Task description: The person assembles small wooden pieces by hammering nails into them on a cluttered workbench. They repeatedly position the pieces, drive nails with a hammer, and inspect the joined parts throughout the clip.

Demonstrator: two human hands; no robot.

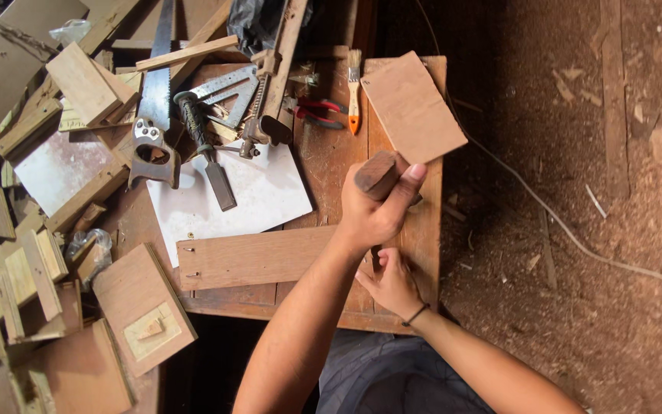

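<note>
Forearms rise from the bottom edge over the workbench. On its left lie a handsaw, a chisel and a long plank. Further right, the left hand is clenched around a wooden block; the right hand, fingers curled, presses the bench beside the plank's end.

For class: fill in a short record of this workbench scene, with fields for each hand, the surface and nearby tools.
Left hand: the left hand grips a dark brown wooden handle, raised above the bench.
Right hand: the right hand presses down on the long flat brown wooden board.
Surface: worn wooden workbench with a white sheet.
Nearby tools: black-handled chisel, handsaw, orange-handled paintbrush, red-handled pliers.
</note>
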